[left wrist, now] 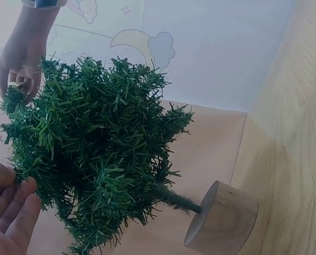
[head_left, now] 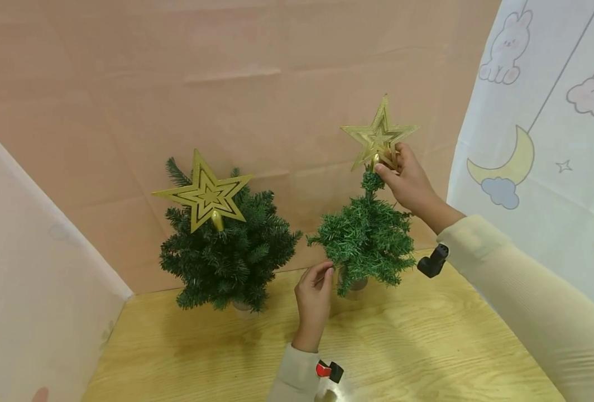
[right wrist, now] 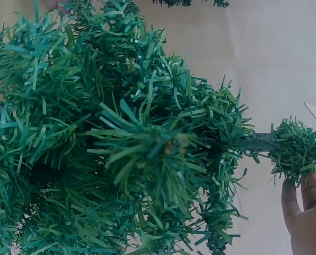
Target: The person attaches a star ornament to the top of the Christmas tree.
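Observation:
A small green artificial Christmas tree (head_left: pixel 364 240) stands at the right on a round wooden base (left wrist: pixel 222 218). At its top, my right hand (head_left: pixel 410 178) grips a gold star tree topper (head_left: pixel 379 134) by its lower part and socket, right above the tufted tip (right wrist: pixel 296 149). My left hand (head_left: pixel 314 296) is at the tree's lower left side, its thumb and fingers pinching the tip of a branch (head_left: pixel 329 254). In the left wrist view, the left fingertips (left wrist: pixel 27 186) meet the greenery's edge; the exact contact is partly hidden.
To the left stands a darker, fuller Christmas tree (head_left: pixel 231 262) with another gold star (head_left: pixel 209 195) at its top, leaning left. Both trees are on a wooden table (head_left: pixel 402 346). Behind hangs a pinkish cloth (head_left: pixel 297 106); a white printed cloth (head_left: pixel 553 184) borders the right side.

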A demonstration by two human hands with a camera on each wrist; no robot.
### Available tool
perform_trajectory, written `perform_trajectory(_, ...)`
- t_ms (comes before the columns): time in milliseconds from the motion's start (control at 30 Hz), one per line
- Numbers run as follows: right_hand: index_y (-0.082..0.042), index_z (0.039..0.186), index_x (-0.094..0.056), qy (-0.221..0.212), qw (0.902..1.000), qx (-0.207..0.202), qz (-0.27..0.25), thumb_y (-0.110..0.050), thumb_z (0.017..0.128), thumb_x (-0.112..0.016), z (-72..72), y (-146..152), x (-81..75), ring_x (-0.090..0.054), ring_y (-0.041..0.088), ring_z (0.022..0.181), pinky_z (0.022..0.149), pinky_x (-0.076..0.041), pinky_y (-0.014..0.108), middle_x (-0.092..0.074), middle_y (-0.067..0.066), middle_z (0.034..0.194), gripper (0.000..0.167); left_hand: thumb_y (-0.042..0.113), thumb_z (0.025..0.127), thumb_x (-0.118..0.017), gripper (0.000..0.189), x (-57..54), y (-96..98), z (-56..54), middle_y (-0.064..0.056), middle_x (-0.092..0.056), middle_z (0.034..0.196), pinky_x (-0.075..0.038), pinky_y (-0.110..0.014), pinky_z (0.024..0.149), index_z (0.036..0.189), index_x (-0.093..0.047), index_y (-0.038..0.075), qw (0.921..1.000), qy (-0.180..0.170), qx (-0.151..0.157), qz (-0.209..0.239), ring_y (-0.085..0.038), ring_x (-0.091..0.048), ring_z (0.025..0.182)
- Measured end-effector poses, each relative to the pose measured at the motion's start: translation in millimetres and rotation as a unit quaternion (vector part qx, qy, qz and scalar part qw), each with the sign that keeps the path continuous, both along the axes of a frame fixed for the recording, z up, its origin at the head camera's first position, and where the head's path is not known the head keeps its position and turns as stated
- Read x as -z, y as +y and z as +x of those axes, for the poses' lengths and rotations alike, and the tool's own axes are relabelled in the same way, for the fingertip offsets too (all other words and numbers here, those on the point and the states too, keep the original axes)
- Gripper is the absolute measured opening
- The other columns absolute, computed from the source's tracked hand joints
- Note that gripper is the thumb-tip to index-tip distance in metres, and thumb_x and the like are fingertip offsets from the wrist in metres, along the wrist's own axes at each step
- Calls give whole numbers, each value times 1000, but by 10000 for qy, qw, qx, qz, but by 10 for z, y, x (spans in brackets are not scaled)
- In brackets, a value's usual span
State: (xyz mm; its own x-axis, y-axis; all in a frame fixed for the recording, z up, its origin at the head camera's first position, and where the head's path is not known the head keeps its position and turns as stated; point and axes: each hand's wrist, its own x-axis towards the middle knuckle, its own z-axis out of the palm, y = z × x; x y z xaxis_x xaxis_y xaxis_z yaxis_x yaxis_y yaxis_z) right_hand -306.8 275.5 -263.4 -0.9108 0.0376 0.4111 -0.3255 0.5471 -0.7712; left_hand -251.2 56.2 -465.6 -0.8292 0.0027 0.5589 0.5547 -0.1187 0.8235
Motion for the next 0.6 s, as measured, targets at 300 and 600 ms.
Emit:
perform_trajectory(300,-3,154,-12,-159,9992,-15,-355,-36,101,-53,18,24,-32,-43,31,131,109,-37,49,-39,22,147,75,-1,94,-61,17,23,17,-5,-16,-65,107,-56,-29,86,110,-68,-4,9999,-2,-103,-27,-28,-66,100)
perform_trajectory(600,-5,151,-21,-196,9978,78,-626,-41,103,-42,-20,4,-84,-49,28,123,106,-41,48,-47,21,139,63,-2,95,-60,17,3,17,7,-18,-65,108,-56,-29,86,110,-67,-5,9999,-7,-95,-40,-27,-66,100)
